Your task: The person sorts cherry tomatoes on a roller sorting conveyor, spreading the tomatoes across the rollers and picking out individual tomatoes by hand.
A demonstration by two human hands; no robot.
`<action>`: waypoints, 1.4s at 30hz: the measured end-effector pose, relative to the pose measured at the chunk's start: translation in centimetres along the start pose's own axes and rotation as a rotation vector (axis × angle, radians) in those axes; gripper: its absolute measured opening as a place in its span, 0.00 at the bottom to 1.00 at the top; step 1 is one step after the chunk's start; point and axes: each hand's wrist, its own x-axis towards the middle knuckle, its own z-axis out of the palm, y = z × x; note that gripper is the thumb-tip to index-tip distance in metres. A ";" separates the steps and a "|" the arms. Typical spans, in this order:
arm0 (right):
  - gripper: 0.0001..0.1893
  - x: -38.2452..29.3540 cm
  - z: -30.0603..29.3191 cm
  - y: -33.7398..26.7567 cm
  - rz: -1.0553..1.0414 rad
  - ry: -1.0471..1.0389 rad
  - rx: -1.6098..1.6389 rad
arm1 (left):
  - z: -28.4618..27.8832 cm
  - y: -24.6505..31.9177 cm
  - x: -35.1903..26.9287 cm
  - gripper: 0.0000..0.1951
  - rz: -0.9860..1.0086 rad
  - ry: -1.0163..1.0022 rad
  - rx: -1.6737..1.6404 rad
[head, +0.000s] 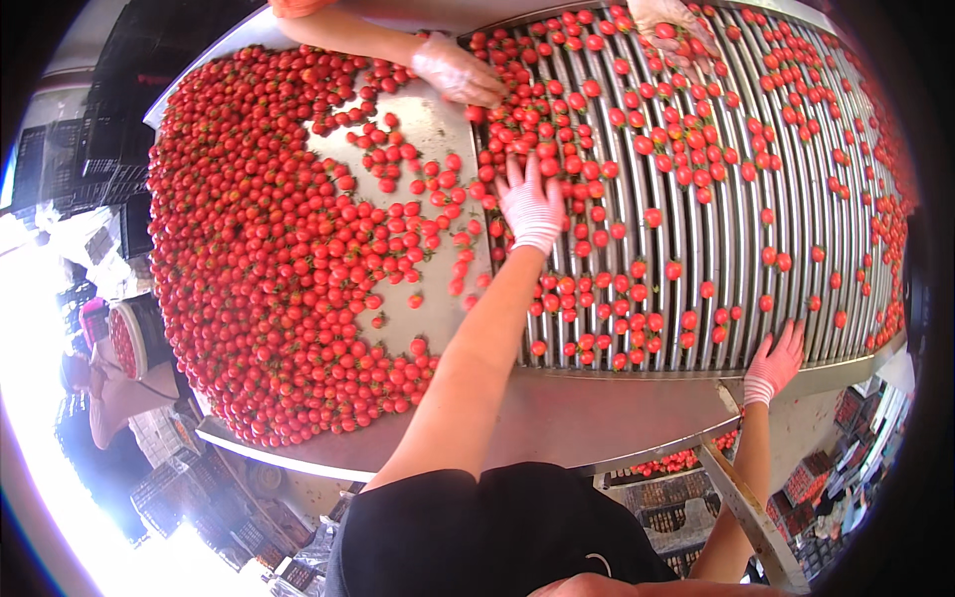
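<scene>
Red cherry tomatoes [254,246] with green calyxes lie heaped on a steel sheet-metal table [436,328] to the left. Others are scattered over a conveyor of metal rollers [735,246] on the right. My left hand [531,201], in a white-and-pink striped glove, reaches to the rollers' left end. Its fingers are spread among the tomatoes, palm down, gripping none that I can see. My right hand [777,366], gloved alike, lies on the conveyor's near edge with nothing visible in it.
Across the conveyor, a co-worker's gloved hands [459,71] reach among the tomatoes. A metal rim [619,448] runs before me. Below it stand crates [664,515] and a metal support leg [753,515]. A round container of tomatoes [127,339] and a person are at far left.
</scene>
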 end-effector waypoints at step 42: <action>0.26 -0.9 -0.9 -3.4 0.081 0.076 0.236 | 3.5 4.6 -1.7 0.35 0.250 -0.108 0.104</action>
